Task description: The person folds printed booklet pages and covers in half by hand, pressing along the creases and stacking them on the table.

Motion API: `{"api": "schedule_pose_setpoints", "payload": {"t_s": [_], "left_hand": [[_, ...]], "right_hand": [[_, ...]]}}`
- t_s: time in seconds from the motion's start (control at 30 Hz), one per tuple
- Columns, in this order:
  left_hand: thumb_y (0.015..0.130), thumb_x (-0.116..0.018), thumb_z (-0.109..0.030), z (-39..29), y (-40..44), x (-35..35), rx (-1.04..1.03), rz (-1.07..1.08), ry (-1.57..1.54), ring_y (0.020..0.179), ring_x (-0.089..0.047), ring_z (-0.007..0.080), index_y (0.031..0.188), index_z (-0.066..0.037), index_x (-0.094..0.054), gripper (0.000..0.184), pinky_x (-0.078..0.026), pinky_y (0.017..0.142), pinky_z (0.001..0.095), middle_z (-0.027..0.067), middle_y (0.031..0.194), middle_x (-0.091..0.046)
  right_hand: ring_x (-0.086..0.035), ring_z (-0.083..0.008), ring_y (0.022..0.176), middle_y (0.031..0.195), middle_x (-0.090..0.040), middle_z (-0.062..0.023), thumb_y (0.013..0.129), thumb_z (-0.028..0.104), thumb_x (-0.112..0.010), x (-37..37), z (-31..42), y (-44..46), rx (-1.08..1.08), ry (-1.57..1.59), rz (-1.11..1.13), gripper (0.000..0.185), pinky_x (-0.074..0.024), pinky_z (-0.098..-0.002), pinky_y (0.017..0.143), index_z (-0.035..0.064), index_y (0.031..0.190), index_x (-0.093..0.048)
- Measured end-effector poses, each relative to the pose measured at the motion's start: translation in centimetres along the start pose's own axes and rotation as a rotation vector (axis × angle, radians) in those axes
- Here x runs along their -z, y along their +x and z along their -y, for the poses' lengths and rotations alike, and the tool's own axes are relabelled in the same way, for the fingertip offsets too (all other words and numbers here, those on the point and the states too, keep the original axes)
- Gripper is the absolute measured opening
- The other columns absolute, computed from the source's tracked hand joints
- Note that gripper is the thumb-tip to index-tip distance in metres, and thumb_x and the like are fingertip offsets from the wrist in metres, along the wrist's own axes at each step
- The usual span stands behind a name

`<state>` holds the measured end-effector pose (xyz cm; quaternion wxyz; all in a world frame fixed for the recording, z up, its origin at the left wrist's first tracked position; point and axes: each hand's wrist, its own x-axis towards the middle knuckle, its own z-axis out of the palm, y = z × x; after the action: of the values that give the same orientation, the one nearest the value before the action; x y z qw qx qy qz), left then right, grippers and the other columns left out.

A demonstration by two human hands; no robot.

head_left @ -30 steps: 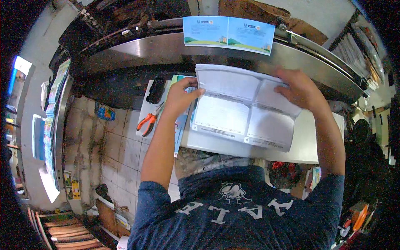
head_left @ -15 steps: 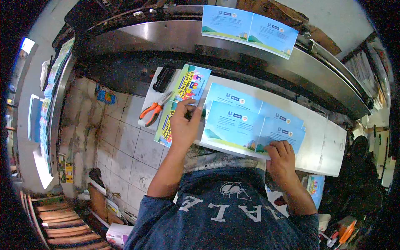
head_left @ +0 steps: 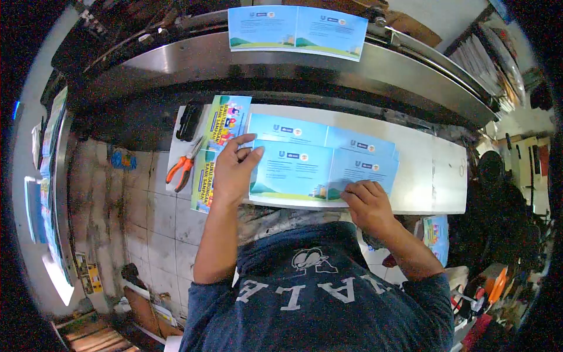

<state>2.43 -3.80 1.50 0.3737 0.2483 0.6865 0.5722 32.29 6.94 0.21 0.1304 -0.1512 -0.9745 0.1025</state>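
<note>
Here are the right hand's fingers (head_left: 353, 191), bent and bunched at the near edge of the front blue sheet (head_left: 293, 170), right of its centre line; whether they pinch the paper or simply press on it, one cannot tell. Over at the sheet's left edge, the left hand (head_left: 230, 176) has thumb and forefinger curled close together, and again a firm grip can't be confirmed. Two contact points, side and near edge: that looks like a way to steady the sheet and keep it from swivelling.

The front sheet lies flat on the pale tabletop (head_left: 434, 182), printed face up, overlapping the rear blue sheet (head_left: 281, 125), whose far band shows beyond it. The overlap seems to keep both within easy reach.

Just left, the far booklet cover (head_left: 226, 114) and the near booklet cover (head_left: 203, 179) lie with their lettering sideways, the left hand partly across them. Further out rest the orange-handled pliers (head_left: 180, 167), handles towards the person, handy to pick up, with a black object (head_left: 189, 122) beyond. Across the gap, another blue sheet (head_left: 264, 30) sits on the metal ledge (head_left: 176, 61), apparently parked out of the hands' way.
</note>
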Motion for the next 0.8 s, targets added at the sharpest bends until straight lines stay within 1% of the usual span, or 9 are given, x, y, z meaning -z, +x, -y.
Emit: {"api": "schedule_pose_setpoints", "payload": {"t_s": [0.2,0.33,0.4,0.47,0.53,0.6,0.67,0.73,0.8], "left_hand": [[0.091,-0.060,-0.013,-0.9,-0.6,0.4,-0.047,-0.077,0.049,0.079,-0.058,0.0084,0.121,-0.003,-0.056,0.032,-0.045,0.069,0.0221,0.0066,0.086,-0.067],[0.098,-0.050,-0.035,-1.1,-1.0,0.9,0.054,-0.035,-0.556,0.096,-0.061,0.0201,0.133,-0.005,-0.045,0.046,-0.050,0.082,0.0321,0.0128,0.103,-0.064],[0.099,-0.045,-0.043,0.4,-0.4,0.5,0.057,0.043,-0.562,0.104,-0.060,0.0257,0.139,-0.006,-0.036,0.056,-0.048,0.089,0.0368,0.0175,0.112,-0.060],[0.098,-0.051,-0.036,1.2,-1.1,-0.8,-0.112,-0.056,-0.206,0.104,-0.061,0.0269,0.141,-0.003,-0.030,0.058,-0.047,0.091,0.0360,0.0207,0.118,-0.058],[0.092,-0.061,-0.026,1.1,-1.9,-1.9,-0.177,-0.066,0.024,0.107,-0.059,0.0285,0.139,0.001,-0.030,0.063,-0.044,0.095,0.0368,0.0223,0.124,-0.053],[0.084,-0.070,-0.019,0.6,-3.1,-3.5,-0.369,-0.090,0.499,0.111,-0.054,0.0300,0.135,0.004,-0.032,0.068,-0.042,0.096,0.0387,0.0223,0.125,-0.049],[0.080,-0.074,-0.021,0.4,-3.2,-4.2,-0.308,-0.081,0.536,0.116,-0.047,0.0336,0.131,0.004,-0.039,0.066,-0.039,0.098,0.0420,0.0224,0.124,-0.047],[0.080,-0.073,-0.022,0.7,-3.1,-4.5,-0.540,-0.106,0.839,0.117,-0.044,0.0378,0.126,0.003,-0.046,0.059,-0.038,0.100,0.0436,0.0235,0.124,-0.045],[0.080,-0.074,-0.023,0.6,-3.0,-4.7,-0.527,-0.102,0.836,0.118,-0.043,0.0386,0.124,0.003,-0.048,0.057,-0.038,0.100,0.0439,0.0238,0.125,-0.044]], "right_hand": [[-0.057,-0.0256,0.102,0.109,-0.061,-0.0055,0.065,0.013,-0.064,2.7,0.5,0.6,0.025,0.007,0.004,0.040,-0.0475,-0.0404,0.082,0.0102,0.105,-0.062],[-0.066,-0.0284,0.086,0.099,-0.067,-0.0111,0.081,0.015,-0.055,9.5,0.0,4.4,-0.057,-0.133,0.096,0.027,-0.0538,-0.0431,0.070,0.0121,0.107,-0.063],[-0.066,-0.0328,0.081,0.096,-0.067,-0.0108,0.084,0.021,-0.060,12.0,-1.8,9.0,-0.180,-0.235,0.262,0.022,-0.0531,-0.0408,0.069,0.0114,0.103,-0.063],[-0.063,-0.0376,0.088,0.100,-0.066,-0.0144,0.084,0.025,-0.062,13.0,-5.0,13.4,-0.260,-0.185,0.308,0.027,-0.0513,-0.0444,0.076,0.0097,0.106,-0.062],[-0.060,-0.0381,0.097,0.103,-0.064,-0.0173,0.079,0.027,-0.067,11.6,-9.9,15.6,-0.057,-0.028,0.296,0.036,-0.0478,-0.0465,0.084,0.0069,0.109,-0.061],[-0.059,-0.0376,0.101,0.105,-0.063,-0.0187,0.078,0.026,-0.069,11.4,-11.1,17.4,-0.085,0.011,0.400,0.039,-0.0461,-0.0461,0.087,0.0062,0.110,-0.061],[-0.057,-0.0370,0.105,0.106,-0.062,-0.0200,0.076,0.026,-0.070,11.2,-11.6,18.3,-0.125,0.052,0.512,0.042,-0.0443,-0.0458,0.090,0.0054,0.111,-0.061],[-0.057,-0.0360,0.106,0.108,-0.062,-0.0190,0.076,0.026,-0.071,11.1,-11.9,18.4,-0.088,0.109,0.538,0.042,-0.0443,-0.0447,0.090,0.0044,0.111,-0.062],[-0.056,-0.0360,0.108,0.109,-0.062,-0.0189,0.076,0.025,-0.070,11.2,-11.7,18.3,-0.127,0.118,0.536,0.041,-0.0437,-0.0446,0.090,0.0042,0.110,-0.062]]}}
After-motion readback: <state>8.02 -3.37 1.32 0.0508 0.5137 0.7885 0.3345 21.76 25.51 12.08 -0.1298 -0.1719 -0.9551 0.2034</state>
